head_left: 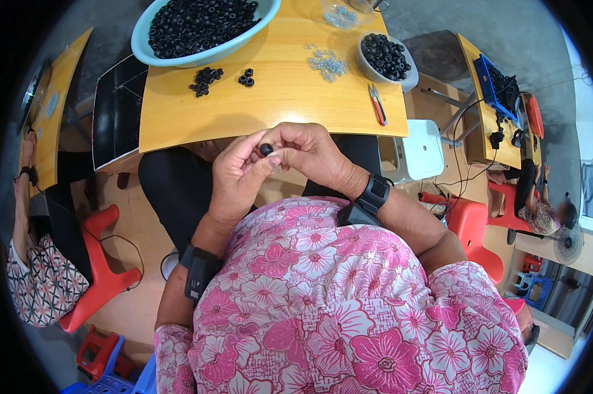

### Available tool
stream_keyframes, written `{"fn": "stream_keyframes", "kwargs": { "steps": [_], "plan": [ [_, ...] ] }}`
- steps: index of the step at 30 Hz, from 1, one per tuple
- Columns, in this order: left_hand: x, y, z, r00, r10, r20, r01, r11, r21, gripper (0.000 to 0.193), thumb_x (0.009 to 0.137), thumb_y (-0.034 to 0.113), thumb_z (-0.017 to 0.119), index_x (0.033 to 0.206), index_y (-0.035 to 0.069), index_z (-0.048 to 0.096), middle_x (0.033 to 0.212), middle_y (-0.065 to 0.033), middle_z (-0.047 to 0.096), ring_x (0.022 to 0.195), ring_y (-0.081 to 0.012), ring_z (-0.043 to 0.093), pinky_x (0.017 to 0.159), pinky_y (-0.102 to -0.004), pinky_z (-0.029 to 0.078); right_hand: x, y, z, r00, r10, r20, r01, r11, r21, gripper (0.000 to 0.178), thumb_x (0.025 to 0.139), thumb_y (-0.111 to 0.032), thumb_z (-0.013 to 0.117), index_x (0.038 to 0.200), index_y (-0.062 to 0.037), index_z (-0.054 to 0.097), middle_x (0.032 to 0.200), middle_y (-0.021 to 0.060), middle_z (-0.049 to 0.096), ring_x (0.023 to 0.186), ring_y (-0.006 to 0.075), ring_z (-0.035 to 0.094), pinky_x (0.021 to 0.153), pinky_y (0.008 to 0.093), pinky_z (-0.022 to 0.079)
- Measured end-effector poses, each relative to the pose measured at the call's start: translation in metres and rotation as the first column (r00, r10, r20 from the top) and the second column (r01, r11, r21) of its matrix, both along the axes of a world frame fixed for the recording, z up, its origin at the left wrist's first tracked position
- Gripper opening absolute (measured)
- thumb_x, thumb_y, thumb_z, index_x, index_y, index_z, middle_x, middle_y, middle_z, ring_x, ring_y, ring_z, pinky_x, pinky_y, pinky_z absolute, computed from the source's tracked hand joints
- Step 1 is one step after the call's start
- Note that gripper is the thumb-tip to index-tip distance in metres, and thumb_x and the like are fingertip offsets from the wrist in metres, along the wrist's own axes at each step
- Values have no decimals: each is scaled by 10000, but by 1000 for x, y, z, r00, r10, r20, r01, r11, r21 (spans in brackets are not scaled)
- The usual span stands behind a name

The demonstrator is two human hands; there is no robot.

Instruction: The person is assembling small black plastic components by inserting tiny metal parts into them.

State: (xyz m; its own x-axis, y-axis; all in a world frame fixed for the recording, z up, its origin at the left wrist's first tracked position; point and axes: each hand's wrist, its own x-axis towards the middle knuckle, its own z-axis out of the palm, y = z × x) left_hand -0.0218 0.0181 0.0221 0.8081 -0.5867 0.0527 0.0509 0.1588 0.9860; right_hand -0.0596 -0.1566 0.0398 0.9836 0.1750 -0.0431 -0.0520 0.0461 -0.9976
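Note:
Just off the table's near edge, my left hand (pixel 238 172) and my right hand (pixel 309 152) meet in front of my body. Between their closed fingertips they pinch a small black round part (pixel 266 149); the fingers cover some of it. On the table beyond lie a small heap of black parts (pixel 205 81) and a few black rings (pixel 246 78). Loose clear small pieces (pixel 328 64) are spread to the right of these. A pair of small cutters (pixel 378 105) with red handles rests near the table's right edge.
On the yellow table (pixel 270 108) stand a light-blue basin (pixel 198 60) of black rings, a bowl (pixel 410 80) of black parts and a clear tub (pixel 341 16). A pale stool (pixel 422 150) stands right. People sit at side tables, near red chairs (pixel 468 230) and cables.

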Motion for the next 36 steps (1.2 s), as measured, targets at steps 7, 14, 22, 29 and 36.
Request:
{"fn": "stream_keyframes", "kwargs": {
  "steps": [7,14,22,29,36],
  "plan": [
    [0,-2,-4,997,0,-77,-1,1000,-20,407,916,73,597,1292,-52,501,1029,-31,579,816,-74,571,734,-209,505,1,4,-8,990,-61,126,81,984,-158,63,846,-5,597,908,7,600,763,24,568,706,72,530,646,228,462],
    [2,-4,-2,1000,1,-12,-1,999,42,395,924,107,598,1274,-58,521,981,-26,585,804,-69,563,717,-207,496,2,3,5,994,-51,94,61,992,-112,75,867,1,575,933,8,610,810,29,611,725,76,554,658,234,470],
    [3,0,-6,985,-3,-170,23,993,115,506,942,143,558,1405,13,401,997,4,534,750,-39,515,648,-175,450,22,-47,5,959,-259,114,279,935,-221,136,871,-77,655,972,8,623,844,0,606,772,62,556,684,222,479],
    [10,14,-23,969,-7,-245,40,991,131,399,876,-2,551,1275,-18,548,927,4,532,820,-51,512,745,-186,444,53,-150,12,702,-561,438,702,447,-554,211,774,-125,747,897,18,653,696,60,628,642,96,572,590,255,463],
    [16,11,-27,957,-16,-289,63,986,156,406,869,-15,551,1275,-6,552,913,11,534,784,-45,502,704,-177,434,60,-218,18,603,-664,443,692,158,-705,265,684,-166,769,871,3,686,764,168,664,700,309,648,650,371,504]
  ]
}}
